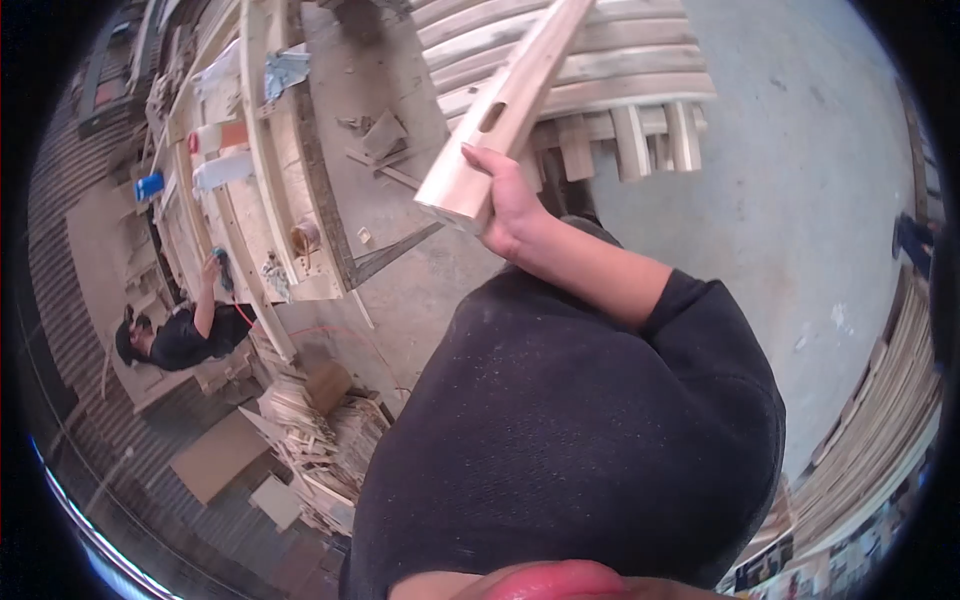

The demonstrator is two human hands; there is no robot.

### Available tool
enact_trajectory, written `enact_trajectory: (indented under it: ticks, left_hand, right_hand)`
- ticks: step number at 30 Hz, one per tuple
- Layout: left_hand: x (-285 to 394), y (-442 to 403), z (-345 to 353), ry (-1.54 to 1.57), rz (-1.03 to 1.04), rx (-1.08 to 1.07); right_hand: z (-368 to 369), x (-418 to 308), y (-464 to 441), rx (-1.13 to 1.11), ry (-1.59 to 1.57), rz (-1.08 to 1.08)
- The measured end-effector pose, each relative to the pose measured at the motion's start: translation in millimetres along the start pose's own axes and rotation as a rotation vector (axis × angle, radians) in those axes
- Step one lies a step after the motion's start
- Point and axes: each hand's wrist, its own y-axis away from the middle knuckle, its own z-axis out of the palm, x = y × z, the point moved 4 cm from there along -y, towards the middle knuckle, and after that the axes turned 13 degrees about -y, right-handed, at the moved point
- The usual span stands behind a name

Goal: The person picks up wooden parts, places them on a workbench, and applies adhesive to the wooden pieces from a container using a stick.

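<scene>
My right hand is wrapped round a squared wooden beam close to its near end, with the thumb lying on the upper face. The beam is pale wood and slants away toward the top of the view. An oval slot is cut through its face just beyond my thumb. Beneath and behind the beam lies a stack of wooden slats, with several shorter posts sticking out at its near side. My left hand does not show.
At left, a wooden workbench carries bottles and rags. Beyond it, another person holds a tool with a red hose. Scrap wood is heaped at lower left. Long boards lie stacked along the right.
</scene>
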Motion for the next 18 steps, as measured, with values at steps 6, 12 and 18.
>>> enact_trajectory:
  ticks: [6,12,18]
  left_hand:
    - [8,1,-4,-0.002,-0.047,0.084]
    - [8,-4,10,0.141,-0.069,0.162]
    - [-68,-4,52,0.249,-0.075,0.166]
  right_hand:
    - [-15,1,8,0.062,0.127,-0.042]
    - [-32,-9,4,-0.001,0.28,-0.109]
    - [3,11,34,-0.106,0.362,-0.175]
